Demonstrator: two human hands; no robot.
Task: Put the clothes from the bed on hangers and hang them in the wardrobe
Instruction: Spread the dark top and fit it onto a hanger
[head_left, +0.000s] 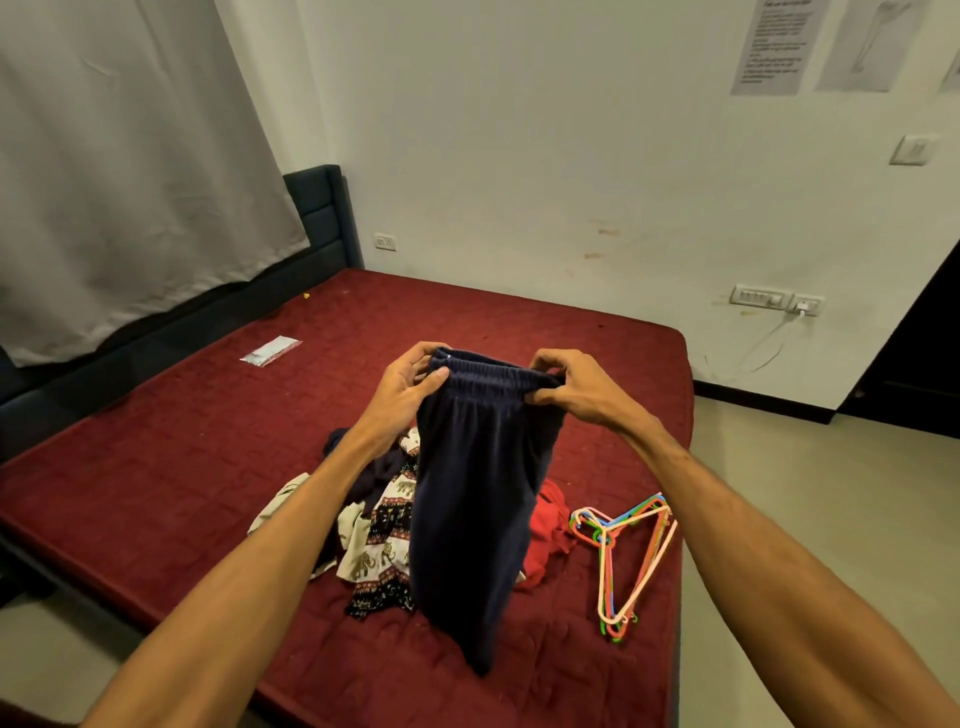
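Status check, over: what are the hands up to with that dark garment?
Left hand and right hand both pinch navy garment by its waistband, held up above the bed. Hangers lie untouched on the bed, to the right. Nothing blocking.

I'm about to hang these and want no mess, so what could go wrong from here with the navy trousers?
The left hand and right hand both pinch the navy trousers by the waistband, so reaching for a hanger leaves a one-handed grip; they may slump onto the clothes pile. The plastic hangers lie nested near the bed edge; lifting one may drag others off.
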